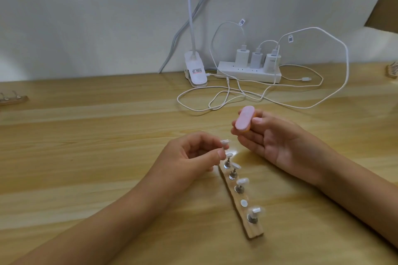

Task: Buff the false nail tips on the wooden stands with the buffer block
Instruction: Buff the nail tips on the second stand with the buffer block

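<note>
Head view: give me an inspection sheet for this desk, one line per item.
Surface: wooden table.
Job's things: stand holds four tips, one spot empty; fifth tip held above it; pink buffer.
Clutter: lamp, power strip, second stand at left edge.
Grippers: left hand pinches fifth tip by its peg; right hand holds buffer.
Cables: white cables looped on table beyond the hands.
Surroundings: white wall.
</note>
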Demonstrator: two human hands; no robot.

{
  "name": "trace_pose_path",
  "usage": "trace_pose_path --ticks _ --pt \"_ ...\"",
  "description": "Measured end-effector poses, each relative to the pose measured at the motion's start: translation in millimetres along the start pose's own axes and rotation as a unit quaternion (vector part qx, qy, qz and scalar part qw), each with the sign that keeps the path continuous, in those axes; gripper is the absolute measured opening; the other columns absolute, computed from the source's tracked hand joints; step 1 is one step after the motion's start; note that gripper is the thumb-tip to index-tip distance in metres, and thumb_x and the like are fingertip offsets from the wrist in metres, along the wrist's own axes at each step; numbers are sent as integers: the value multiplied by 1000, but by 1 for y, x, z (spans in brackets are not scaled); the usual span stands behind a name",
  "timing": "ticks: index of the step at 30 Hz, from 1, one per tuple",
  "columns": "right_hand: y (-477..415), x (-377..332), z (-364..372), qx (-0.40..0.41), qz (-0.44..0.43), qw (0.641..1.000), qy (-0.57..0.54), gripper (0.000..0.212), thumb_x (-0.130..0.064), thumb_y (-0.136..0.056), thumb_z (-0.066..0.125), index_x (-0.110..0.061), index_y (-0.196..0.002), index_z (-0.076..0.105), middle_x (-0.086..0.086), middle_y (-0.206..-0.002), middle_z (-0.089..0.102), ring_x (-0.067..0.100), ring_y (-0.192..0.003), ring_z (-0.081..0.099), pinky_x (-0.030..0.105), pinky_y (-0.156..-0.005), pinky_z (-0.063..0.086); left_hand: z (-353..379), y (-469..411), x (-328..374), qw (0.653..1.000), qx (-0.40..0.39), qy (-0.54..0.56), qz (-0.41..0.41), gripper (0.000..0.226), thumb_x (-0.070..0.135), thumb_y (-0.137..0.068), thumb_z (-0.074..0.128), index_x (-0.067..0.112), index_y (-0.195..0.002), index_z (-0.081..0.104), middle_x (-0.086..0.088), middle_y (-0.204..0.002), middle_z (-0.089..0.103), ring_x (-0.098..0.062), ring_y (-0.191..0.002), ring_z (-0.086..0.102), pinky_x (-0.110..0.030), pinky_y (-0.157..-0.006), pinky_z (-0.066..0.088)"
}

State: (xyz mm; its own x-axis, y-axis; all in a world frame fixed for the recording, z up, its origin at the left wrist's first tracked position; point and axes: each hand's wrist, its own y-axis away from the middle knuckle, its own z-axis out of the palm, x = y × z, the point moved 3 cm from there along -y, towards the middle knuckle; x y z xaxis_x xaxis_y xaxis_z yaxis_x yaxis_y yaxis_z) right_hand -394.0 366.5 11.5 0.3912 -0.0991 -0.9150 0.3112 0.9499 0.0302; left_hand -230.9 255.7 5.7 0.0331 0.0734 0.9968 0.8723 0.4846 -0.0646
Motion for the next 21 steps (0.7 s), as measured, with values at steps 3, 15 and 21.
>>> trace_pose_path --ticks 3,15,21 --pt "0 1 2 -13 -13 1000 19 24 -22 -78 68 -23 -101 77 6 -109 72 14 -104 69 22 -84 55 -1 -1 -1 1000 4 0 6 13 22 -75 80 22 -86 75 -2 -91 74 -5 -79 65 -12 -69 49" --pt "15 4 19 -6 -306 824 478 29 -4 -94 57 -14 -121 63 7 -118 56 20 -113 61 28 -94 51 0 -2 0 1000 -3 22 14 6 7 -86 67 11 -84 70 1 -74 69 -3 -62 60 -15 -64 48" --pt "19 4 23 -16 -356 760 543 27 -6 -96 58 -16 -121 65 5 -121 59 19 -118 58 28 -99 47 -1 -1 0 1000 -3 9 9 10 8 -88 67 14 -84 73 2 -70 67 -4 -63 58 -15 -65 48"
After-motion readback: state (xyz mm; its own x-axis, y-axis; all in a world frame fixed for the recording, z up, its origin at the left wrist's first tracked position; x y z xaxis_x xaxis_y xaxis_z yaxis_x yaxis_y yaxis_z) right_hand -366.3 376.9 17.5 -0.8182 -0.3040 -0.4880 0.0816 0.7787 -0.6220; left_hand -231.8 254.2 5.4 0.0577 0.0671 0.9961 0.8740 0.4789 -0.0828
